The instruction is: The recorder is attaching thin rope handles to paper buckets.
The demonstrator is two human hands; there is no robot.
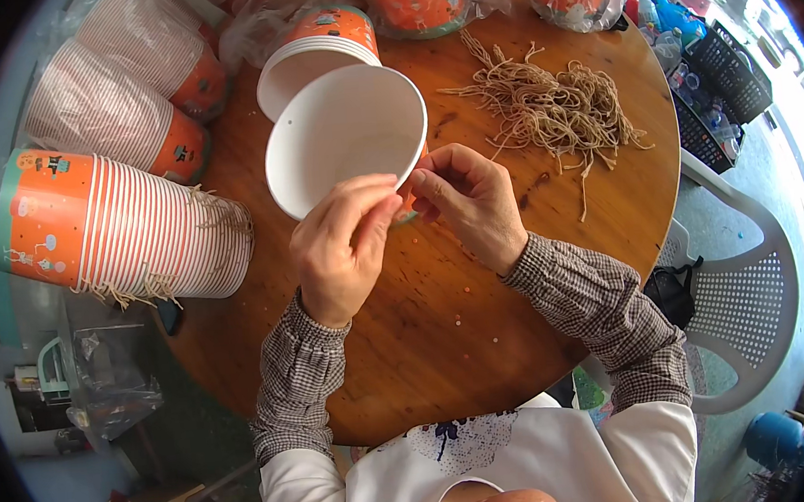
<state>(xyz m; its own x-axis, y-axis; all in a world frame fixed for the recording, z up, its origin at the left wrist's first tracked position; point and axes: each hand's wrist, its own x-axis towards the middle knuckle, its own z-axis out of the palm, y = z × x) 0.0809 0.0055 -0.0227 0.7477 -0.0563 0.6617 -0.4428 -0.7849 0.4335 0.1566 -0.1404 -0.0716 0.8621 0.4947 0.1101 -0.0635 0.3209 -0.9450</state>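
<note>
A paper bucket [340,128], white inside and orange outside, lies tilted on the round table with its mouth toward me. My left hand [340,246] is at the near part of its rim, thumb and fingertips pinched together. On the rim's right side my right hand [474,203] has thumb and forefinger closed in a pinch. Whatever lies between the fingertips of either hand is too small or hidden to make out. Behind this bucket rests a short stack of similar buckets [275,82]. A loose heap of tan cords [565,101] lies to the right.
On the left a long nested stack of buckets [50,217] lies sideways, with cord ends along its rims. Plastic-wrapped bucket stacks [103,109] line the far and left edges. Beyond the wooden table [458,360] stand a white plastic chair [736,291] and black crates [728,74].
</note>
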